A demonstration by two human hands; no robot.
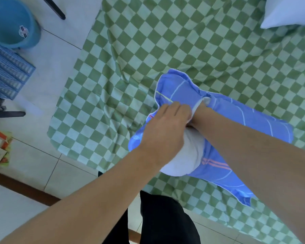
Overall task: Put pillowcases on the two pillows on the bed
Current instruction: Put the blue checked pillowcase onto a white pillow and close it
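Head view, steeply down, close above bed (201, 50)

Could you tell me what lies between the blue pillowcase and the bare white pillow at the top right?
Only the green checked bedsheet, seen in the head view.

1. The bed sheet (192, 43) is a green and pale-green check.
2. The pillowcase (236, 113) is periwinkle blue with thin white lines and short pink stripes.
3. Both pillows (183, 161) (287, 11) are plain white.
4. The bucket (11, 23) is teal.
5. The crate (7, 71) is blue.
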